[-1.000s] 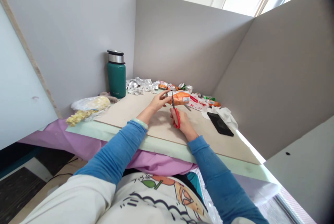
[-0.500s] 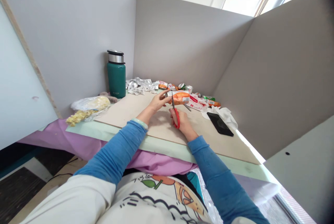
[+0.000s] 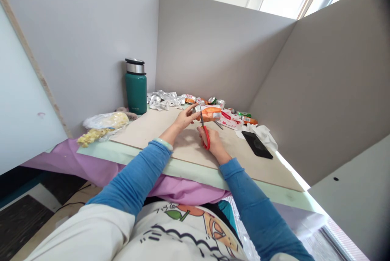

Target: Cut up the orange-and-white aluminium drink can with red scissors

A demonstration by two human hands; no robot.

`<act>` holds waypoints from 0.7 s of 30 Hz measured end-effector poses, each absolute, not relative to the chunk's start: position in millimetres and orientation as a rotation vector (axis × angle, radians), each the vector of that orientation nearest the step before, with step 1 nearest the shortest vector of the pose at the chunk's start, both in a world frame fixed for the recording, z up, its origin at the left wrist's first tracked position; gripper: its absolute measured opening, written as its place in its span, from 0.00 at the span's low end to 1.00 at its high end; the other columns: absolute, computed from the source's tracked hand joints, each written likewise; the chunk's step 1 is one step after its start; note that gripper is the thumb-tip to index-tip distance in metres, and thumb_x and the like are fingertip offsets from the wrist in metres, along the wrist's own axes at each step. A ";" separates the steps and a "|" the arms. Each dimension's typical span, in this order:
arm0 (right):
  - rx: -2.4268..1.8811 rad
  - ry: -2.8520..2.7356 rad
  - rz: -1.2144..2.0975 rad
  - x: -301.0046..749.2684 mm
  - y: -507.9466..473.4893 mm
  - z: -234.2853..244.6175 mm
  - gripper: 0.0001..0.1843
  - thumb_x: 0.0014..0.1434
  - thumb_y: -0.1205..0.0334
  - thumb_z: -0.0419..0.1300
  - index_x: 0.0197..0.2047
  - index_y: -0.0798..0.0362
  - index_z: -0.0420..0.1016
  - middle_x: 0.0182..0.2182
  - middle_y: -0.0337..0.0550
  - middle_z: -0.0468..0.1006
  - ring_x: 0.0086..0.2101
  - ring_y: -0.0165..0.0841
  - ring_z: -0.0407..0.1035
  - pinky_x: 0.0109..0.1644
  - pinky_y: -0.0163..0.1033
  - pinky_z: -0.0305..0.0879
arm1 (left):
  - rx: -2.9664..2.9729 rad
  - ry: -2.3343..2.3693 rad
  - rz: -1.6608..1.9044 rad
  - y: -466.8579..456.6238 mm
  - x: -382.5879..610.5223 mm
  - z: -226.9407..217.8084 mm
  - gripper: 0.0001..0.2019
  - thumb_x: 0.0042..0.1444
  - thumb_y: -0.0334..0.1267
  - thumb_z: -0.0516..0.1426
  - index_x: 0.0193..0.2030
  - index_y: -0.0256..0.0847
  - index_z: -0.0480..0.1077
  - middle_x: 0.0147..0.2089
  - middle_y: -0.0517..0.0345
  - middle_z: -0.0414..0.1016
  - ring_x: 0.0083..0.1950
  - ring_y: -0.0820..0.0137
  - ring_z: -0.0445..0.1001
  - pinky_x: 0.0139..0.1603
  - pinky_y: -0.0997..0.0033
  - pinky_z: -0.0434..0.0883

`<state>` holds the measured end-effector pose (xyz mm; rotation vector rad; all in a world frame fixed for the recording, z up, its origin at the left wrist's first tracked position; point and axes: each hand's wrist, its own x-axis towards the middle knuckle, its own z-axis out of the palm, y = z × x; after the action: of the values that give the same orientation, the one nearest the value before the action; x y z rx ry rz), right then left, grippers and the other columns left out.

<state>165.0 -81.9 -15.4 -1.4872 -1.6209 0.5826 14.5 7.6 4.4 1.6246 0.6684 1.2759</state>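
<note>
Left hand (image 3: 184,119) nearer, gripping the orange can (image 3: 212,113) by its nine-o'clock end! The can stretched nine to three, at twelve o'clock from the right hand (image 3: 214,141), which clasped red scissors (image 3: 207,139), blades (image 3: 201,119) crossing before it; contact, nobody could tell!

The scissors (image 3: 207,139) are red-handled, the can (image 3: 212,113) orange and white, the forearm sleeves (image 3: 140,175) blue.
</note>
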 end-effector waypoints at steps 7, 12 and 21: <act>-1.476 -1.615 0.564 165.6 -79.8 -17.1 0.23 0.65 0.40 0.56 0.26 0.47 0.69 0.15 0.38 0.71 0.18 0.35 0.68 0.25 0.41 0.67 | 1.636 0.658 1.285 5.0 14.8 6.0 0.36 0.57 0.50 0.65 0.71 0.41 0.67 0.41 0.56 0.76 0.42 0.69 0.76 0.36 0.75 0.73; -1.498 -1.631 0.558 165.3 -80.8 -15.9 0.24 0.65 0.38 0.55 0.28 0.48 0.70 0.15 0.38 0.71 0.19 0.35 0.69 0.26 0.39 0.67 | 1.637 0.655 1.278 1.5 15.7 6.9 0.37 0.59 0.50 0.63 0.73 0.40 0.63 0.41 0.55 0.77 0.44 0.67 0.77 0.37 0.74 0.74; -1.458 -1.649 0.517 164.1 -86.3 -13.3 0.23 0.66 0.40 0.56 0.27 0.48 0.69 0.16 0.39 0.72 0.21 0.36 0.70 0.29 0.40 0.69 | 1.586 0.716 1.286 0.0 17.1 9.0 0.34 0.59 0.52 0.64 0.67 0.36 0.67 0.51 0.45 0.78 0.49 0.62 0.78 0.37 0.72 0.75</act>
<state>164.1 -86.3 -13.3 -1.4581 -1.6488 0.5167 17.1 0.0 9.0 1.5859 0.7164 1.2862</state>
